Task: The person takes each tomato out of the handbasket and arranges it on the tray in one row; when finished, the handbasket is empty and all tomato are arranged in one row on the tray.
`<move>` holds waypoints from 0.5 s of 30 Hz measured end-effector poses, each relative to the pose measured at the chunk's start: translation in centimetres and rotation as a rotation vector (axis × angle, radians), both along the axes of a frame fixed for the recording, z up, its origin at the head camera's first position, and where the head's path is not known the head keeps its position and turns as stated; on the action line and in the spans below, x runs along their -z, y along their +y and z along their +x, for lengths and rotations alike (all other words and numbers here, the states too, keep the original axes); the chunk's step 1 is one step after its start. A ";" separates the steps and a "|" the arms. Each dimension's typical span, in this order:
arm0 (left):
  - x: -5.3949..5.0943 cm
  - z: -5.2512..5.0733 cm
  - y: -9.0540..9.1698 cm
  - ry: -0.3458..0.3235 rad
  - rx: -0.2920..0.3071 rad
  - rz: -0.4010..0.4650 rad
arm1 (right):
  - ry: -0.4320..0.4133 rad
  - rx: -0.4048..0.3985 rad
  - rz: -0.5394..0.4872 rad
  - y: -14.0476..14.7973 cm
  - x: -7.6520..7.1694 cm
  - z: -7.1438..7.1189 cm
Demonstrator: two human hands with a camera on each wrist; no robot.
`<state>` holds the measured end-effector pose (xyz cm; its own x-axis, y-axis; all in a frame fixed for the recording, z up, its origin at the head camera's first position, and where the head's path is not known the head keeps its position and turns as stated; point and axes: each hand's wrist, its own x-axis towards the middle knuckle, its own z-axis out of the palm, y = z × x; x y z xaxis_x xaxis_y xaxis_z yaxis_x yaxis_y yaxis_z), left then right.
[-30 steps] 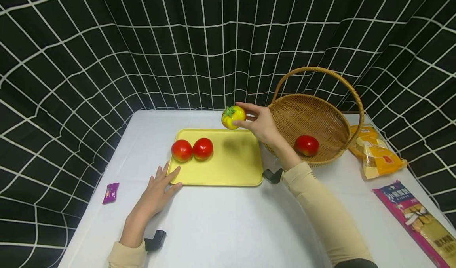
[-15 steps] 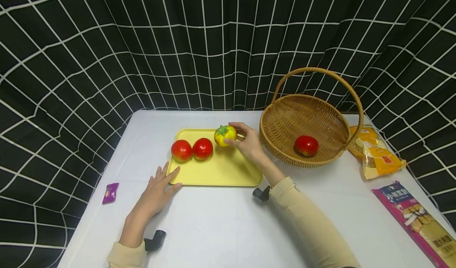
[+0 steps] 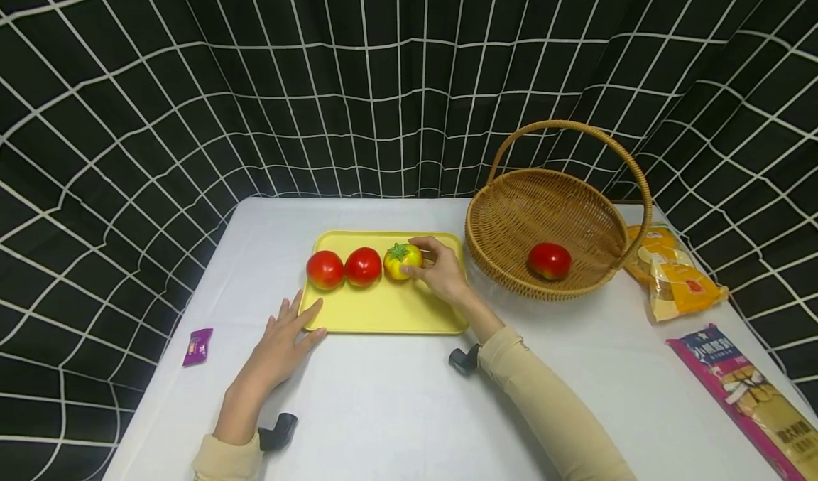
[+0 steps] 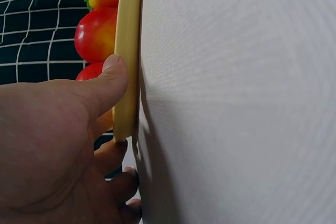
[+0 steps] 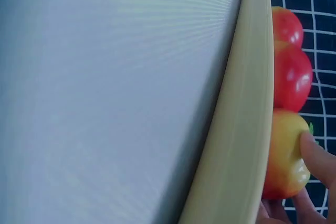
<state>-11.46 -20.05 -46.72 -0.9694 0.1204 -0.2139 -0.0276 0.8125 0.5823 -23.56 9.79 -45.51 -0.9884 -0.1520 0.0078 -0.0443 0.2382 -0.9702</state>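
My right hand (image 3: 444, 276) holds a yellow tomato (image 3: 397, 264) with a green leafy top between thumb and fingers. The tomato is at tray level, right beside the middle red tomato; the right wrist view shows its underside turning red. Two shiny red tomatoes, the left one (image 3: 324, 271) and the middle one (image 3: 363, 268), sit side by side on the yellow tray (image 3: 377, 316). At the tray's front left corner rests my left hand (image 3: 279, 346), fingers spread. Its thumb (image 4: 113, 80) touches the tray's rim in the left wrist view.
Right of the tray stands a wicker basket (image 3: 543, 200) with a tall handle and a red fruit (image 3: 549, 261) inside. Farther right lie an orange snack bag (image 3: 684, 282) and a long pink packet (image 3: 748, 396). A small purple packet (image 3: 198, 347) lies at the left.
My right hand has carried the yellow tomato left and down, from above the tray's back right edge to beside the middle red tomato. My left hand has stayed put.
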 end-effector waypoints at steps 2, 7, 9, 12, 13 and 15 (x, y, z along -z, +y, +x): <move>0.0 0.0 0.0 -0.003 -0.001 0.000 | 0.002 -0.006 -0.008 0.0 0.1 0.0; 0.0 0.0 0.0 -0.007 -0.004 -0.001 | -0.010 -0.016 -0.016 0.1 0.1 0.1; 0.0 0.0 0.0 -0.005 -0.003 -0.002 | -0.018 -0.017 -0.013 0.1 0.1 0.2; 0.0 0.0 0.0 -0.004 -0.004 0.000 | -0.027 -0.016 -0.020 0.2 0.1 0.2; 0.0 0.0 0.0 -0.002 -0.004 0.002 | -0.028 -0.017 -0.026 0.3 0.1 0.2; 0.0 0.0 0.0 -0.001 -0.002 0.005 | -0.030 -0.020 -0.034 0.4 0.1 0.2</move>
<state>-11.43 -20.02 -46.76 -0.9695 0.1194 -0.2139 -0.0295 0.8098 0.5860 -23.34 10.16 -45.60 -0.9850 -0.1719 -0.0162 -0.0196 0.2044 -0.9787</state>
